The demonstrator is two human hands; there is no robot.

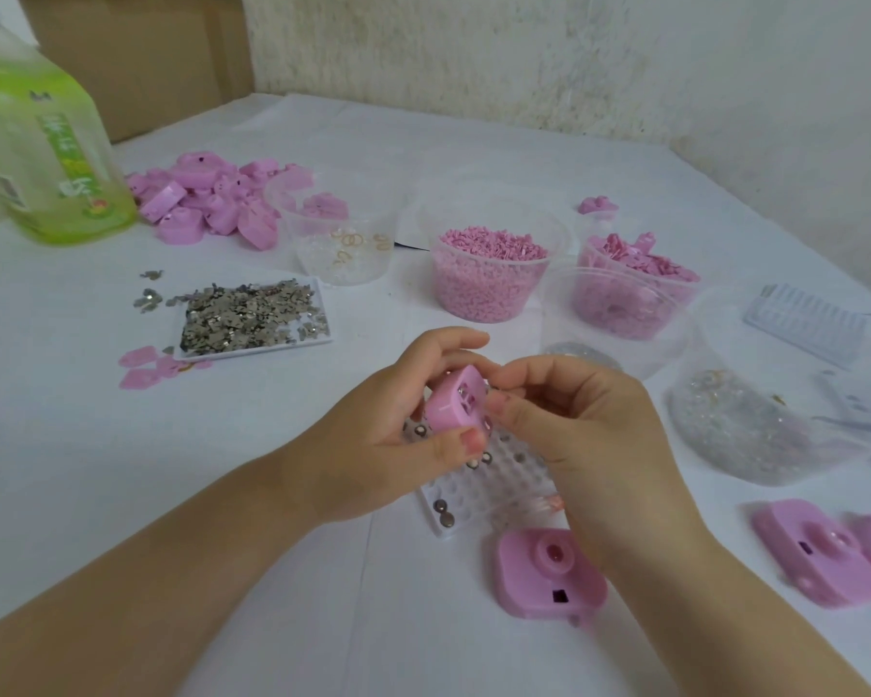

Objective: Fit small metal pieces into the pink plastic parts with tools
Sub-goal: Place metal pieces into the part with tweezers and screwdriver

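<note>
Fingers (443, 344) of our left hand (398, 445) curl round the far side of the pink plastic part (456, 399) while the thumb presses its near edge, so that hand is clamped on it. We hold the part just above the white dimpled tray (506, 477), its slotted face tilted up toward us. Our right hand (584, 435) meets it from the other side, thumb and forefinger bent and pinching at the part's right edge. We cannot tell whether a metal piece lies between those two tips.

Several round metal pieces (446, 519) sit in the tray's dimples, at its near-left corner and along the left side under the part. Just beside the tray's near edge a pink camera-shaped shell (539, 581) lies flat, its round boss facing up. Well to the right of the tray, two more pink shells (815, 550) lie side by side.

To the tray's far left, a flat white dish (323, 306) holds a heap of thin grey metal clips (242, 314), with a few loose on the white cloth (96, 470) around it. Beyond the tray stand clear cups: one full of pink granules (489, 274), one with gold rings (345, 241), one with flat pink bits (639, 264), and a nearly bare one (619, 319) tilted in front. Right of the tray lies a clear bag of glittery bits (755, 425). Farthest beyond the tray, to the left, we see a pile of pink shells (207, 198) and a green bottle (46, 158).
</note>
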